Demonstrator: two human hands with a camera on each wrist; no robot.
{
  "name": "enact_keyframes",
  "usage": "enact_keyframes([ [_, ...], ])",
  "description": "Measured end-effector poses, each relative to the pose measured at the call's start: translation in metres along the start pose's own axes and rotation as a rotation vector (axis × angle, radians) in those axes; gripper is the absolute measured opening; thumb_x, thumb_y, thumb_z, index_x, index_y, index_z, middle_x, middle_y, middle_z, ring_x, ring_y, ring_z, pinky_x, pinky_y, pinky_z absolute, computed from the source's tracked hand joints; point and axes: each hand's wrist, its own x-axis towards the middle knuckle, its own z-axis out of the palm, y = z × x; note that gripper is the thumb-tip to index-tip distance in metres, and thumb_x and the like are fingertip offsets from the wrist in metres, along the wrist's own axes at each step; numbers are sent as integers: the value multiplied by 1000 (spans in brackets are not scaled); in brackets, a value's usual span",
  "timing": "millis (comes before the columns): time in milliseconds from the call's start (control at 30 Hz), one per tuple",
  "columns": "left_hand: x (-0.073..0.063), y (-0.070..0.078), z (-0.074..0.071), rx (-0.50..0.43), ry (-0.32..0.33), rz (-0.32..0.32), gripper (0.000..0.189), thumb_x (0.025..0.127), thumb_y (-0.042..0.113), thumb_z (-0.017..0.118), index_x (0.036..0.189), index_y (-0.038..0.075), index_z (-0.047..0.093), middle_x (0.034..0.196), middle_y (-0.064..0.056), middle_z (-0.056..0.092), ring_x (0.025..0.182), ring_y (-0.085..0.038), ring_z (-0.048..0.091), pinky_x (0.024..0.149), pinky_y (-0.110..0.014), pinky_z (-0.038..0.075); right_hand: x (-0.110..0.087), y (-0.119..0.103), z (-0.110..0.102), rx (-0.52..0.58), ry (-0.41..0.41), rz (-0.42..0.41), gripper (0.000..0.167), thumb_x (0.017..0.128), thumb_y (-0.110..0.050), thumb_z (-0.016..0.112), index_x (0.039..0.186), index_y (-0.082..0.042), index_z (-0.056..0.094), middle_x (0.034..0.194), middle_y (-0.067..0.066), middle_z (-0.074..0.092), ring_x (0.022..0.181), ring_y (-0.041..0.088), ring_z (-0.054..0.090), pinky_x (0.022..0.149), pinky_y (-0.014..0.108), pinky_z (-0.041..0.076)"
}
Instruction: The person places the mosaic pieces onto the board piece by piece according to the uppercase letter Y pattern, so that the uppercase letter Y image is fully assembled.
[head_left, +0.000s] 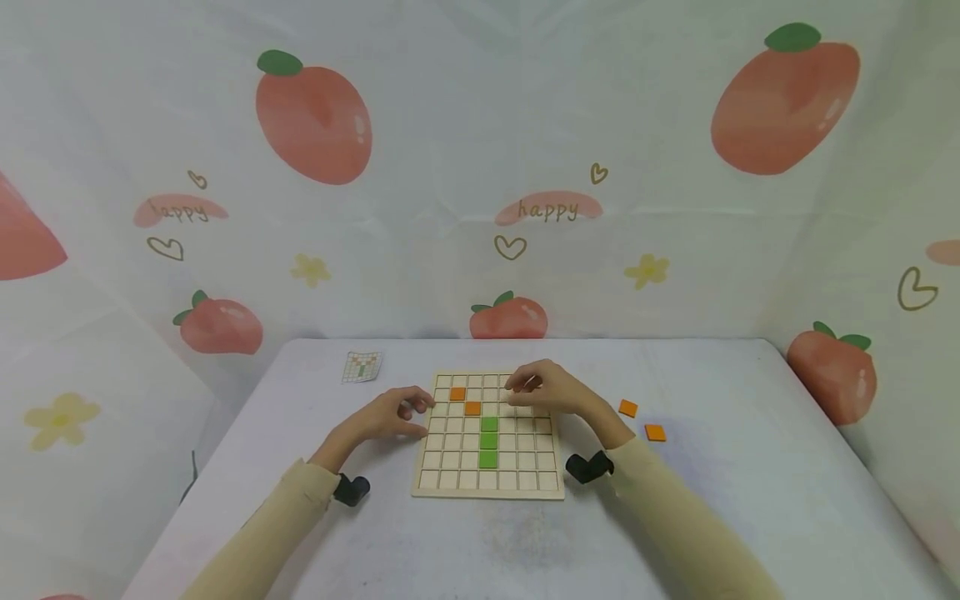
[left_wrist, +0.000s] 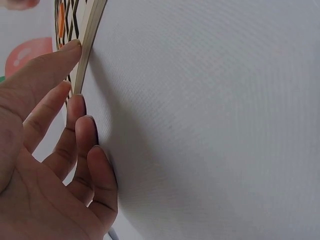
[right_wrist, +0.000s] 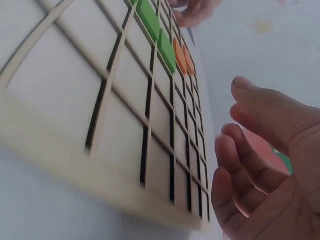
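A wooden grid board lies on the table with three green square tiles in one column. Two orange tiles, an upper one and a lower one, run diagonally toward the left from the top of that column. My left hand touches the board's left edge with thumb and fingertips, its fingers loosely bent. Over the board's upper right part hovers my right hand. In the right wrist view its thumb stands apart from the bent fingers, and no tile shows between them.
Two loose orange tiles, one farther and one nearer, lie right of the board. A small paper card with a coloured grid pattern lies at the back left. A fruit-printed cloth hangs behind the white table.
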Motion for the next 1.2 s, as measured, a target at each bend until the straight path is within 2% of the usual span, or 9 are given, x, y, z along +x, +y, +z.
enact_keyframes([
  [233,1,-3,0,9,3,-11,45,81,10,86,122,7,67,104,-1,60,89,-21,53,80,-37,45,-28,4,-19,13,-16,10,28,91,-17,78,112,1,73,106,8,70,92,23,65,84,40,53],
  [500,2,-4,1,13,-2,-9,44,81,10,86,122,7,67,104,-1,60,90,-21,53,81,-37,46,-66,15,-43,-1,22,37,24,92,-13,77,111,2,73,103,8,71,88,25,66,83,42,53],
  [800,1,-1,-1,15,-6,2,44,82,10,85,122,6,66,103,-1,60,89,-21,53,80,-38,45,-103,27,-68,-21,51,100,27,92,-14,78,112,2,72,103,6,70,88,24,67,83,34,53],
  [1067,0,1,-1,18,-3,-1,44,82,10,85,122,6,66,104,-1,60,90,-22,53,80,-37,45,-133,27,-86,-22,62,173,26,94,-15,75,114,1,72,110,13,70,95,27,67,83,30,51],
  [1200,0,2,0,18,-2,4,43,82,10,84,121,6,66,104,-2,60,89,-22,53,80,-37,45,-146,29,-92,-15,70,200,25,95,-17,74,115,-1,72,110,10,71,98,29,67,83,30,52],
])
